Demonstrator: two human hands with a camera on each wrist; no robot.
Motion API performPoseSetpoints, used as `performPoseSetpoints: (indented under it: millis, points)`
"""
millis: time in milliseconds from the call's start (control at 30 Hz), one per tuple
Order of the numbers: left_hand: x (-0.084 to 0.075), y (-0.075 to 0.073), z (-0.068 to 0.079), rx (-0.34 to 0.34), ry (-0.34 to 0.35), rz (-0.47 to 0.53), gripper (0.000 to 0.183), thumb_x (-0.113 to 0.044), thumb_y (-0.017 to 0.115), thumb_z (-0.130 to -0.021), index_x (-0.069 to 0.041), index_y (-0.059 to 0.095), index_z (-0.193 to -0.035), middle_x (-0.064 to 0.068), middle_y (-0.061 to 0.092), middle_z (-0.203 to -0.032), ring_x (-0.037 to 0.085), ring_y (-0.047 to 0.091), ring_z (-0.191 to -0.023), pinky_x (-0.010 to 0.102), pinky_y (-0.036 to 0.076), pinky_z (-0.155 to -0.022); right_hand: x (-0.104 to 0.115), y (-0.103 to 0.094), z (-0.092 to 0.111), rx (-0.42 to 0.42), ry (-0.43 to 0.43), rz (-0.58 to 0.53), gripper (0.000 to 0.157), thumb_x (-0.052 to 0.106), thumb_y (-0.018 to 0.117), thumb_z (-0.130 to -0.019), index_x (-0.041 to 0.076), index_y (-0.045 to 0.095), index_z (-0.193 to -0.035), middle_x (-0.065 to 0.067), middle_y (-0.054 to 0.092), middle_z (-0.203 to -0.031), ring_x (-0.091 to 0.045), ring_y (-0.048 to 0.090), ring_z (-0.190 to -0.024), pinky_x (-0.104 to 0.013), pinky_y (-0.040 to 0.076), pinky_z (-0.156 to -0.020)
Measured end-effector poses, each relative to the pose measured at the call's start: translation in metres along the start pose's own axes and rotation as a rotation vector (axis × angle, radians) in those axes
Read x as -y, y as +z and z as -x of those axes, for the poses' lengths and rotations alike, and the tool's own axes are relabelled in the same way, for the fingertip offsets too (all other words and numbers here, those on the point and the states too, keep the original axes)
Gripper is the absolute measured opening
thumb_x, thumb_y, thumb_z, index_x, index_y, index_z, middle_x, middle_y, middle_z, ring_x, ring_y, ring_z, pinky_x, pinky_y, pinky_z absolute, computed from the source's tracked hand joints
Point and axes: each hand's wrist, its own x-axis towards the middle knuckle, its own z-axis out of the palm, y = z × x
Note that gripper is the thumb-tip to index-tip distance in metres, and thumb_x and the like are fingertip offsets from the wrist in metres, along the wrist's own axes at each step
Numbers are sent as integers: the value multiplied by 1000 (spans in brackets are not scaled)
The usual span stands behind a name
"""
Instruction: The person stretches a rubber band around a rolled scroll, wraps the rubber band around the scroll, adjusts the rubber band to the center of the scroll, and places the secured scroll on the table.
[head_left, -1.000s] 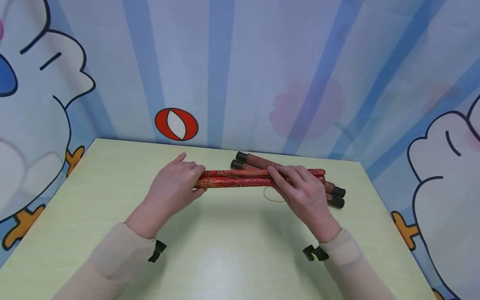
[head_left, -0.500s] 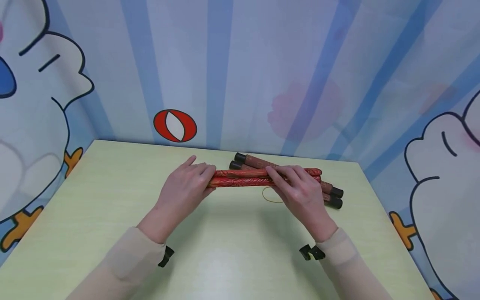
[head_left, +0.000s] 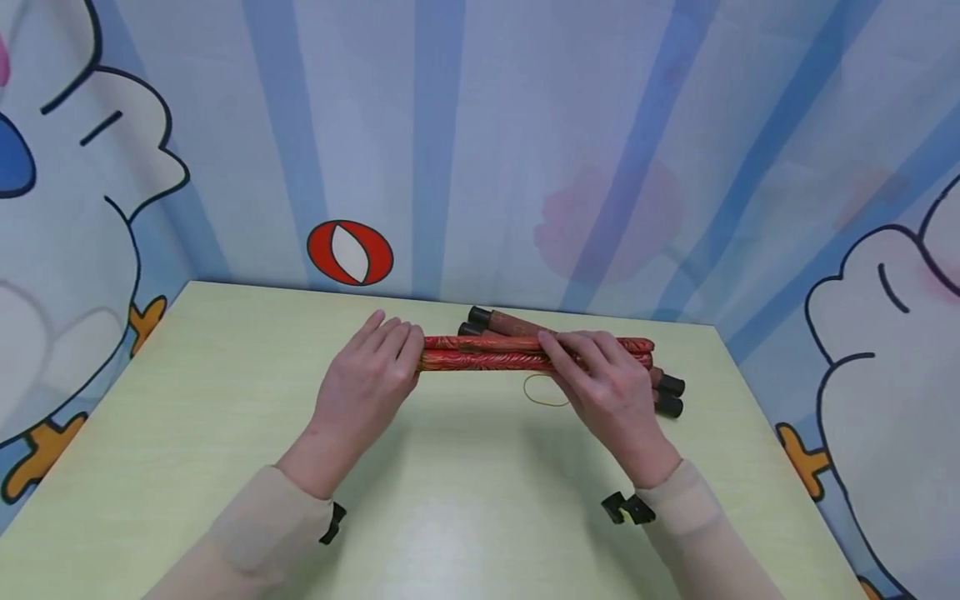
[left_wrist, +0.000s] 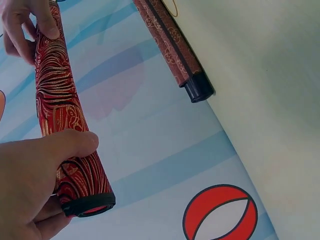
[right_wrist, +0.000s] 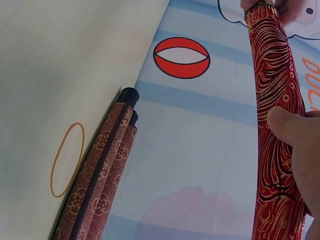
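A red roll (head_left: 487, 360) with gold and black patterning lies level between both hands, above the table. My left hand (head_left: 369, 367) grips its left end; in the left wrist view, the thumb (left_wrist: 80, 142) lies across the roll near its dark-rimmed open end. Toward the right end, my right hand (head_left: 603, 371) holds it, thumb (right_wrist: 285, 125) along one side in the right wrist view. Behind and below lie two brown patterned scrolls (head_left: 517, 323) with black end caps (head_left: 670, 406), partly hidden by the red roll and right hand.
A thin yellow elastic band (head_left: 545, 403) lies on the pale table (head_left: 465, 500), just in front of the brown scrolls. A cartoon-printed backdrop (head_left: 480, 150) with blue stripes rises right behind the table's far edge.
My left hand has slid to the right and its fingers now wrap the red roll's end, covering the thin band seen there earlier. The right hand stays nearly in place.
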Motion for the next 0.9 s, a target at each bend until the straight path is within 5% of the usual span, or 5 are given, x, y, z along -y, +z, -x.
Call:
performPoseSetpoints:
  millis: [267, 500, 667, 900]
  points:
    - [-8, 3, -4, -32, 12, 60, 42, -10, 95, -80, 3, 72, -113, 17, 79, -108, 31, 78, -102, 49, 55, -109, 3, 5, -3, -8, -13, -11, 38, 12, 77, -100, 9, 73, -137, -14, 73, -112, -32, 70, -97, -45, 65, -77]
    - [-3, -3, 0, -24, -18, 38, 65, -19, 100, -77, 3, 69, -130, 20, 76, -123, 36, 75, -112, 50, 53, -112, -2, 4, -1, -27, -6, -25, 49, 7, 84, -92, 8, 71, -139, -15, 72, -113, -34, 70, -95, -48, 65, -75]
    - [1, -5, 0, -16, -36, 7, 60, -16, 100, -75, 4, 71, -123, 20, 77, -118, 35, 76, -109, 49, 53, -112, -4, 0, -1, 9, 13, 9, 57, 5, 88, -87, 10, 70, -141, -14, 71, -115, -34, 69, -98, -48, 65, -81]
    - [-2, -1, -6, 0, -25, 60, 46, -14, 97, -78, 1, 72, -114, 17, 78, -111, 32, 76, -105, 49, 53, -112, -2, 1, -1, -22, -3, 3, 33, 15, 71, -105, 9, 73, -138, -14, 73, -112, -33, 70, -97, -47, 65, -79]
